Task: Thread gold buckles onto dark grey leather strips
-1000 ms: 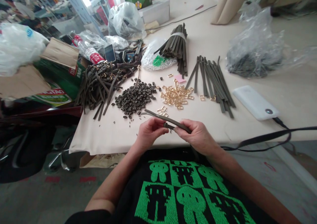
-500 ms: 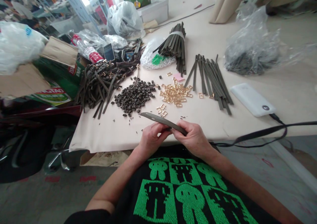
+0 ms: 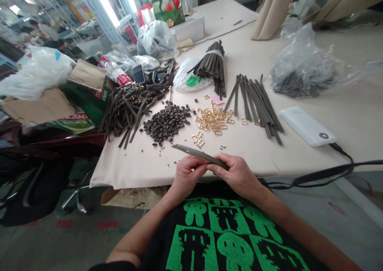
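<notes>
- Leftmost, off the table's edge, a white plastic bag (image 3: 38, 73) and a green carton (image 3: 76, 117) sit among flattened cardboard.
- Next, on the beige table (image 3: 299, 159), a loose heap of dark straps (image 3: 131, 105) spreads near the far left corner, with gold fittings showing on some of them.
- Beside it lies a pile of small dark loops (image 3: 167, 123), a few strays scattered toward the near edge.
- Near the front edge, the left hand (image 3: 187, 175) pinches the dark strap (image 3: 197, 154) from below, fingers curled closed around it.
- That strap is held just above the table's near edge, almost level, its free pointed end sticking out to the left beyond the left hand.
- Just behind the hands, a scatter of gold buckles (image 3: 214, 119) lies between the loops and a fan of loose straps (image 3: 255, 101).
- A banded bundle of straps (image 3: 214, 63) rests farther back.
- The right hand (image 3: 239, 175) grips the strap's other end, thumb on top, touching the left hand's fingertips.
- Right of the loose straps sit a white power bank (image 3: 308, 126) and, behind it, a clear bag of dark pieces (image 3: 302, 69).
</notes>
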Demonstrator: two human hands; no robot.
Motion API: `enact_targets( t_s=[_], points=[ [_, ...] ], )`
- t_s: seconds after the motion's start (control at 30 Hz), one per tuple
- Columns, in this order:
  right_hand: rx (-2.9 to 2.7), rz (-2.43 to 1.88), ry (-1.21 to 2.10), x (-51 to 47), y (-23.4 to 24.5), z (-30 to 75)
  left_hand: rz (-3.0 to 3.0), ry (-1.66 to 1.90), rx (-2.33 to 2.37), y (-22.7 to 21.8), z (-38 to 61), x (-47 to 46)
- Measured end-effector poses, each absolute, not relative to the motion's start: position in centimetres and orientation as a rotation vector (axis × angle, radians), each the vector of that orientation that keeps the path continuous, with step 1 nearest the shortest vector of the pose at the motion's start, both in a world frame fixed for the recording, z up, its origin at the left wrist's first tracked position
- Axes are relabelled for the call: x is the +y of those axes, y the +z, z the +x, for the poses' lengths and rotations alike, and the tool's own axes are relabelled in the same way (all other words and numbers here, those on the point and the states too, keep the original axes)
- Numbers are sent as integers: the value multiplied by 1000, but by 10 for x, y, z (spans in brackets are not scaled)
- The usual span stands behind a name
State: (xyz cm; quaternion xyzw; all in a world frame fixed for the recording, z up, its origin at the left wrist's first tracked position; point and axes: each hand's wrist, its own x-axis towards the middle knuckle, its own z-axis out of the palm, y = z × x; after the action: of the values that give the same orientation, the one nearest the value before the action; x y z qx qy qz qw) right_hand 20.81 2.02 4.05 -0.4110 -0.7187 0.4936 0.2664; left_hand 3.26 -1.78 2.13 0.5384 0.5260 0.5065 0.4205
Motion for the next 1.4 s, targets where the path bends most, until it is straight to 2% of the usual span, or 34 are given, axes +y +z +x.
enact_targets(
  t_s=[0.37,0.47,0.6,0.67,0.9,1.13,1.23,1.4],
  points=[
    [-1990,-1121,1459,32,38,230,991,1149,1302,13,29,-10],
    [-1966,-1247,1271,47,43,254,1119,1077,1383,0,14,2],
    [-1937,-1452,769,66,57,293,1584,957,1633,-13,-4,22],
    [-1897,-1500,690,69,61,303,1774,851,1724,-14,-5,32],
    [-1653,-1442,1162,58,45,298,2048,479,1880,-4,13,59],
    [-1172,-1334,1598,55,12,284,2147,322,1918,3,13,64],
    [-1093,-1297,1683,54,-1,274,1979,535,1885,-1,9,66],
    [-960,-1225,1820,50,-7,253,1065,997,1519,0,10,62]
  ],
)
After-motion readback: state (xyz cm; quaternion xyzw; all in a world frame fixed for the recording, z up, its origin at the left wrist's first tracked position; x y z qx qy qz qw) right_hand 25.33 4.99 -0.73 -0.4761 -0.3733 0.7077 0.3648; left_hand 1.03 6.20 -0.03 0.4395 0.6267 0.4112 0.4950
